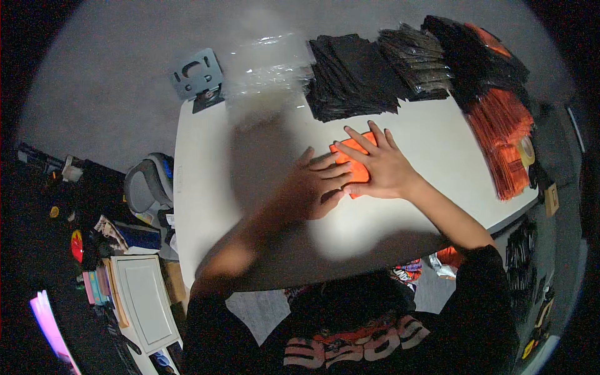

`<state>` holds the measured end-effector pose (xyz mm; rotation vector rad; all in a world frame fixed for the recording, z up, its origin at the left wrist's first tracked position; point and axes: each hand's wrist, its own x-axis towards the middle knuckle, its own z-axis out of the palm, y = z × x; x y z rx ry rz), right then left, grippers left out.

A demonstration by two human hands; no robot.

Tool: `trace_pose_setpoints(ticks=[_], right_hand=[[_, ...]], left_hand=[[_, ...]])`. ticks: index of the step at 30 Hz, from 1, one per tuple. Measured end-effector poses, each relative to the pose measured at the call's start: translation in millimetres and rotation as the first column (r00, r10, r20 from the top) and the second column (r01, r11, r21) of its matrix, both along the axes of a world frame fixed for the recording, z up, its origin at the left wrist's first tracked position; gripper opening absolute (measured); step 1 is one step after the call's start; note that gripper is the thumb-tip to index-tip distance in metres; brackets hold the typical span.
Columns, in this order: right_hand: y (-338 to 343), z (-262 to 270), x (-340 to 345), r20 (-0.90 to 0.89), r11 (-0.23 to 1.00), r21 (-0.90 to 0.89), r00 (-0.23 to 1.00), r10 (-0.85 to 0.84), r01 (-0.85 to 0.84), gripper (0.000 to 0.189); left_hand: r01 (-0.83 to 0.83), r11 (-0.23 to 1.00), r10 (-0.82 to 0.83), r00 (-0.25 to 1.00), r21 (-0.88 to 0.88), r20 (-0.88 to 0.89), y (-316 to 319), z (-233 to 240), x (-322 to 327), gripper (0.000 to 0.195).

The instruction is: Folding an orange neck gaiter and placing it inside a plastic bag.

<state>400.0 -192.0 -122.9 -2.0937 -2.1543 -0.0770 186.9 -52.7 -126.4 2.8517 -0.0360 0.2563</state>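
Note:
Both my hands are over a small piece of folded orange material (pixel 360 172) on the white table (pixel 422 140). My right hand (pixel 382 166) lies across its right part, fingers spread and palm down. From the left, my left hand (pixel 323 183) reaches its near left edge, with the fingertips on the orange surface and the thumb apart. The two hands come close together at the piece's near corner. Neither hand is closed around it. Beyond them stands a pile of folded black pieces (pixel 351 75), beside a stack of clear plastic bags (pixel 267 65).
Plastic-wrapped black packets (pixel 415 61) stand at the back right. Orange packets (pixel 504 136) line the right edge, near a roll of tape (pixel 527 151). A grey metal stand (pixel 197 75) is at the back left corner. Left of the table is a white cabinet (pixel 145 300).

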Motion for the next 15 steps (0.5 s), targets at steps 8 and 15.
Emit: trace_pose_setpoints(ticks=[8, 15], right_hand=[[0, -2, 3, 0.02, 1.0, -0.005, 1.0, 0.003, -0.003, 0.1], [-8, 21, 26, -0.156, 0.988, -0.138, 0.987, 0.041, -0.063, 0.111]], left_hand=[[-0.01, 0.999, 0.007, 0.997, 0.035, 0.083, 6, -3, 1, 0.058], [-0.027, 1.0, 0.027, 1.0, 0.015, 0.011, 4, 0, -2, 0.059]])
